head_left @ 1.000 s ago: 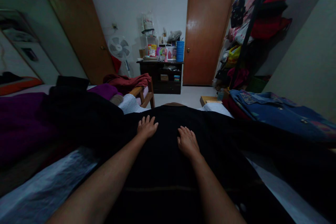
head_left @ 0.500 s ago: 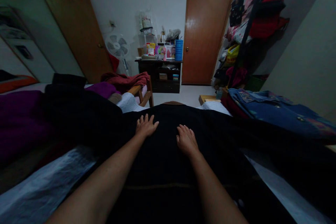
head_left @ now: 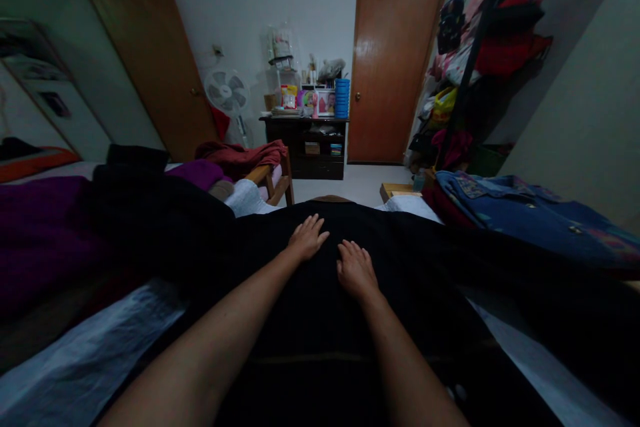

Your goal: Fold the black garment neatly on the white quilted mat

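Note:
A black garment [head_left: 310, 307] lies spread out in front of me, with a brown edge at its far end and a thin seam line across its lower part. Its sides reach out left and right over a pale cloth [head_left: 100, 347]. My left hand [head_left: 309, 237] rests flat on the upper middle of the garment, fingers stretched and slightly apart. Just right of it, my right hand [head_left: 356, 268] lies palm down on the same fabric, its fingers loosely extended. Neither hand grips anything.
On the left are purple cloth [head_left: 40, 233] and a reddish cloth [head_left: 240, 159] over a wooden chair [head_left: 283, 180]. A folded denim jacket [head_left: 530, 210] lies at the right. Farther back stand a fan [head_left: 227, 90], a dark cabinet [head_left: 285, 147] and a closed door [head_left: 395, 73].
My left hand has slid to the right across the black garment, closer to my right hand. The right hand stays in about the same place.

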Available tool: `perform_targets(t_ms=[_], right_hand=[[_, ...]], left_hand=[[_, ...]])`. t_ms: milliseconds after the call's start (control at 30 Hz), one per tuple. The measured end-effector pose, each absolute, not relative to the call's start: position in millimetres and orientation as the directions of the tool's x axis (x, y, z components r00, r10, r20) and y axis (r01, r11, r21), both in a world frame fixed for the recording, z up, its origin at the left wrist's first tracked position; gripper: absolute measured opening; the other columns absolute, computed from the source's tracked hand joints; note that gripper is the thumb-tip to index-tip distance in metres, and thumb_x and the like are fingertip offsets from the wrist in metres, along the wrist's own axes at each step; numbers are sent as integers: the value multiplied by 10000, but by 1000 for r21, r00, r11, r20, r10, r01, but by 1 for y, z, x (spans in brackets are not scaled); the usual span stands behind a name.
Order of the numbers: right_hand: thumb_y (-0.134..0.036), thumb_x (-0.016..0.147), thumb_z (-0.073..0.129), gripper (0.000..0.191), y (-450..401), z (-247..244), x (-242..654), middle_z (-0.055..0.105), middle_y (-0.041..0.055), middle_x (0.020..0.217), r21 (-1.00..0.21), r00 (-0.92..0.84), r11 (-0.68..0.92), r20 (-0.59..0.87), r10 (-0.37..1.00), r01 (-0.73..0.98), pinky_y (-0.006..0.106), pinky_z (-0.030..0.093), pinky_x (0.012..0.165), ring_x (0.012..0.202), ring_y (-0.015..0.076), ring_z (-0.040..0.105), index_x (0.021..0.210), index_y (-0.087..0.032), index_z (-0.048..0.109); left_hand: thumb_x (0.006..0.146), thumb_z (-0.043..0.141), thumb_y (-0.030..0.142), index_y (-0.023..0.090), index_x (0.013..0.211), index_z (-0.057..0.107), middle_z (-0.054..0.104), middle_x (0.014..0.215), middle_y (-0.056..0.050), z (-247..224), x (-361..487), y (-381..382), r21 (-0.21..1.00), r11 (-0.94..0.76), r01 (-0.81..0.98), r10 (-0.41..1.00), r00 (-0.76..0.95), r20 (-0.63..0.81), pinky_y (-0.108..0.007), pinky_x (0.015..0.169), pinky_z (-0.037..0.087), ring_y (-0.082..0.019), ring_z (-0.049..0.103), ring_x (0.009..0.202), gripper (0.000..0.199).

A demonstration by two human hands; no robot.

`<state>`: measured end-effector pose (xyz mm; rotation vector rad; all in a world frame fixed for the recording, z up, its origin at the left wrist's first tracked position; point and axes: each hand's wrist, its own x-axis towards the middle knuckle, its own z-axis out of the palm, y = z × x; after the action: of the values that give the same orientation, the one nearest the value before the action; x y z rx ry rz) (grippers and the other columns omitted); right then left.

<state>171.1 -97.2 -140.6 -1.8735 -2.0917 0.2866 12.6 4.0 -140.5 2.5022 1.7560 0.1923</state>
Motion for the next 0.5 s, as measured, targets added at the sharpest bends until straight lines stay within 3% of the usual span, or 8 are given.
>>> perform_targets(t_ms=[300,500], right_hand=[[-279,900,376,497,-97,-141,172,360,54,1490,-330,-101,126,91,991,935,398,142,1128,1388,203,248,1386,-187,415],[-281,899,375,500,-97,-142,172,351,45,1495,-344,-107,133,94,990,930,403,128,1133,1392,203,239,1389,-192,413]], left_hand=[[896,207,649,188,1493,171,118,1567,-119,-145,16,25,133,-220,966,975,222,2,-461,1118,196,-264,112,1436,755],[795,258,775,363,1480,179,84,1581,-48,-141,-1,31,142,-69,988,996,75,-43,-649,1050,164,-447,116,1394,802]])
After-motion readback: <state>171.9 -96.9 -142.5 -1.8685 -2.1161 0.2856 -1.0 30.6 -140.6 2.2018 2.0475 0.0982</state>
